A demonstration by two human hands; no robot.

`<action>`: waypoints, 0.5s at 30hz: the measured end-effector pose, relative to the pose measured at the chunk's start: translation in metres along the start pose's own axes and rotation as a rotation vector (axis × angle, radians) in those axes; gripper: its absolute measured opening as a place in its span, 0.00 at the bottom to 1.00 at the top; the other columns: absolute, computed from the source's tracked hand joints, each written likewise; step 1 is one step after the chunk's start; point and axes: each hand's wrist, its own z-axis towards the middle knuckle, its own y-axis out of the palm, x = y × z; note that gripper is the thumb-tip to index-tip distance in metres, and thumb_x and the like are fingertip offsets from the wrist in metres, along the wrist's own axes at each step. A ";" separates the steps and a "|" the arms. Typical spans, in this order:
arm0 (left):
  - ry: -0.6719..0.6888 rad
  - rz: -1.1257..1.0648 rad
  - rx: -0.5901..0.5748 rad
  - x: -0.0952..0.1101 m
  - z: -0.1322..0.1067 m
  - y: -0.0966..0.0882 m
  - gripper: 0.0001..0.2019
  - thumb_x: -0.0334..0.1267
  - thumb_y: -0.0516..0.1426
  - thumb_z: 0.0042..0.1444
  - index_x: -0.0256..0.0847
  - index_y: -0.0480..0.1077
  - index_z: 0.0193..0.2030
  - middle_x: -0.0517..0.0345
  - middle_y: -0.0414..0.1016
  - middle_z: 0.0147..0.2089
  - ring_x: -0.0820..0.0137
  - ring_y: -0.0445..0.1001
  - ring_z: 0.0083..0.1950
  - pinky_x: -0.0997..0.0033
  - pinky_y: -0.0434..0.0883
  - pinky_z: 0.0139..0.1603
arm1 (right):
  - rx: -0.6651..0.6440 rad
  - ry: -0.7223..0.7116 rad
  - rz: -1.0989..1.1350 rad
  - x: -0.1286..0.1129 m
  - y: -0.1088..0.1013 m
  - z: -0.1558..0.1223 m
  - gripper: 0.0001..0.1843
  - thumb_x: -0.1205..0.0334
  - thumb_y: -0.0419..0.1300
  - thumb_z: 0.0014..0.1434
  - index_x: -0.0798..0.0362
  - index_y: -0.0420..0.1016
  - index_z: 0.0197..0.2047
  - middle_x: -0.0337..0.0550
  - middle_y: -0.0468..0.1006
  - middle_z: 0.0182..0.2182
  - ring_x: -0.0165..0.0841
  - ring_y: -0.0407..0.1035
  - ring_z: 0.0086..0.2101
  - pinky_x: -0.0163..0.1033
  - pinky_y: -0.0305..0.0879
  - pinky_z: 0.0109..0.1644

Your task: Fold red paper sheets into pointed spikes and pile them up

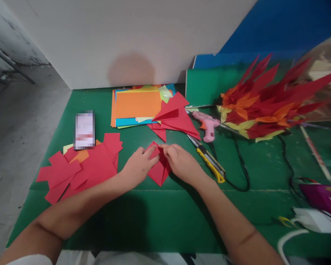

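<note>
A folded piece of red paper (160, 176) lies on the green tabletop in front of me, its lower end pointed and creases running down it. My left hand (140, 165) presses its left side, fingers bent together near the upper tip. From the other side, my right hand (179, 162) pinches the paper's upper edge with curled fingers, partly covering it. Just beyond sit several folded red paper pieces (179, 119). To the right of my right hand rests a yellow utility knife (212, 163), with a pink glue gun (208, 123) behind it.
Red paper offcuts (96, 165) are heaped at left beside a phone (85, 130). Coloured sheets (138, 105) are stacked against the pale panel (127, 40). A red, orange and yellow paper arrangement (264, 103) occupies the right, near black cable (244, 176) and a purple object (322, 200).
</note>
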 end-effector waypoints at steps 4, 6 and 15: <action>0.023 -0.016 0.013 0.000 0.001 -0.005 0.19 0.25 0.52 0.54 0.37 0.67 0.52 0.43 0.62 0.63 0.66 0.67 0.37 0.66 0.65 0.39 | -0.023 0.017 0.045 -0.001 0.002 0.004 0.13 0.73 0.44 0.64 0.56 0.64 0.48 0.57 0.72 0.53 0.42 0.67 0.47 0.48 0.67 0.47; 0.015 -0.017 0.015 0.000 0.002 -0.005 0.18 0.24 0.51 0.54 0.37 0.68 0.51 0.44 0.63 0.62 0.67 0.67 0.36 0.66 0.65 0.38 | -0.036 0.033 0.069 -0.002 0.003 0.007 0.13 0.73 0.44 0.64 0.56 0.64 0.48 0.56 0.72 0.54 0.41 0.67 0.47 0.47 0.67 0.47; -0.039 -0.066 0.056 0.003 0.000 0.007 0.18 0.24 0.50 0.55 0.37 0.66 0.51 0.42 0.59 0.64 0.66 0.67 0.38 0.63 0.65 0.40 | 0.016 0.016 0.154 -0.003 0.008 0.015 0.16 0.73 0.44 0.62 0.55 0.62 0.51 0.54 0.71 0.56 0.41 0.68 0.47 0.52 0.67 0.49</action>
